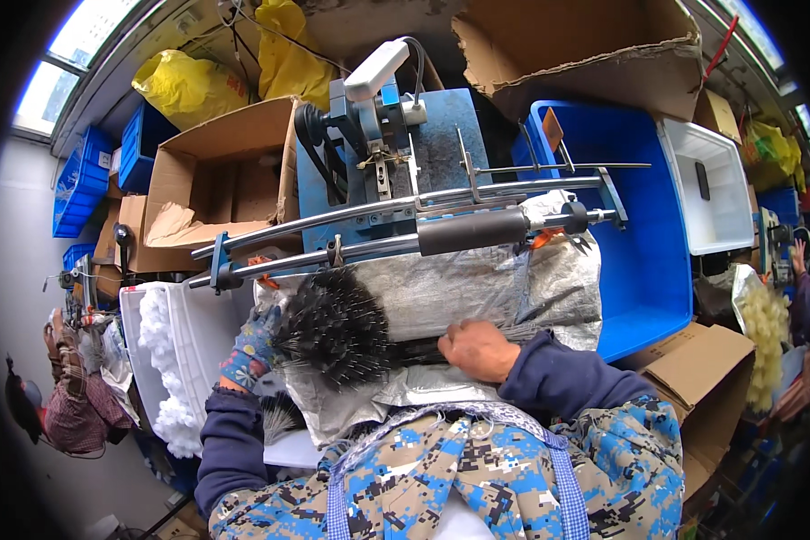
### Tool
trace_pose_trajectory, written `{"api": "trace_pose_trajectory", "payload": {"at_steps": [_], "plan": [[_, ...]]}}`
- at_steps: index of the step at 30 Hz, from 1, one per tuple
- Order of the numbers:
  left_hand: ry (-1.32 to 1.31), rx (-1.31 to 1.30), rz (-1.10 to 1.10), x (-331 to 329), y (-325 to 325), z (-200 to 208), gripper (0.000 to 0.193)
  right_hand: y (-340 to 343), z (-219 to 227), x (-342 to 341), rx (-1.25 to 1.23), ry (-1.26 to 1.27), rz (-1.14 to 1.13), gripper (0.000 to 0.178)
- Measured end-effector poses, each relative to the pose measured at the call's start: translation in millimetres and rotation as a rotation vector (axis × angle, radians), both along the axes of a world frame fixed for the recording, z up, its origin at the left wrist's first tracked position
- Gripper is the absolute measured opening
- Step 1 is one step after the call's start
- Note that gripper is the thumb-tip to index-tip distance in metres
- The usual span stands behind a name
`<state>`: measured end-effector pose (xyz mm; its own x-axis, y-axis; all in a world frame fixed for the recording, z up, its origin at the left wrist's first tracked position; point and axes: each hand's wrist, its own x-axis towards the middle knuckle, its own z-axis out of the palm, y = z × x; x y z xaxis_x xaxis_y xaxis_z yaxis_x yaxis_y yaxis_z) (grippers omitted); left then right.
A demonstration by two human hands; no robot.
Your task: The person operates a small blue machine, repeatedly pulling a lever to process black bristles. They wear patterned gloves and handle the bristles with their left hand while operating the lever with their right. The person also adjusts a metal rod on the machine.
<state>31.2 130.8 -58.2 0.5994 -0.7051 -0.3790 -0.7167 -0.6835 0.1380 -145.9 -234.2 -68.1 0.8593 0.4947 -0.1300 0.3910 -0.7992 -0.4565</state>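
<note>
My left hand, in a blue flowered glove, grips the left side of a thick bundle of black bristles. The bristles fan out toward me and have pale tips. They lie on a silvery cloth spread over my lap and up to the machine. My bare right hand is closed in a loose fist on this cloth, right of the bundle. Thin dark strands lie beside its fingers; what it pinches is hidden. Under my left forearm, more dark bristles stick out.
Ahead stands a blue machine with metal rails and a dark roller across its front. A blue bin is at right, a cardboard box at left, and a white crate of white tufts near my left arm. Other people work at both sides.
</note>
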Motion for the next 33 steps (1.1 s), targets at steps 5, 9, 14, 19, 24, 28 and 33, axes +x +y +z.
{"api": "trace_pose_trajectory", "payload": {"at_steps": [5, 9, 14, 19, 24, 28, 33], "plan": [[-0.143, 0.428, -0.133, -19.1, -26.0, 21.2, 0.09, 12.2, 0.6, -14.6, -0.023, 0.067, -0.019, 0.014], [0.173, -0.052, 0.171, -16.3, -35.9, 55.5, 0.083, -12.7, 27.5, 2.9, 0.102, 0.012, -0.1, 0.014], [0.395, -0.575, 0.359, -18.4, -55.9, 49.5, 0.059, -30.6, 61.1, 25.7, 0.212, -0.214, -0.214, 0.021], [0.456, -0.746, 0.455, -38.8, -84.2, 13.2, 0.041, -50.0, 102.5, 66.1, 0.235, -0.42, -0.292, 0.024], [-0.235, -0.451, 0.015, -35.4, -101.1, 41.5, 0.042, -74.8, 96.8, 139.2, 0.047, -0.534, -0.447, 0.01], [-0.164, -0.507, -0.011, -34.8, -80.9, 41.8, 0.057, -79.7, 69.2, 196.2, -0.299, -0.433, -0.547, 0.012], [-0.136, -0.453, 0.085, -43.8, -59.5, 49.5, 0.066, -75.4, 55.0, 201.6, -0.297, -0.458, -0.569, 0.01]]}}
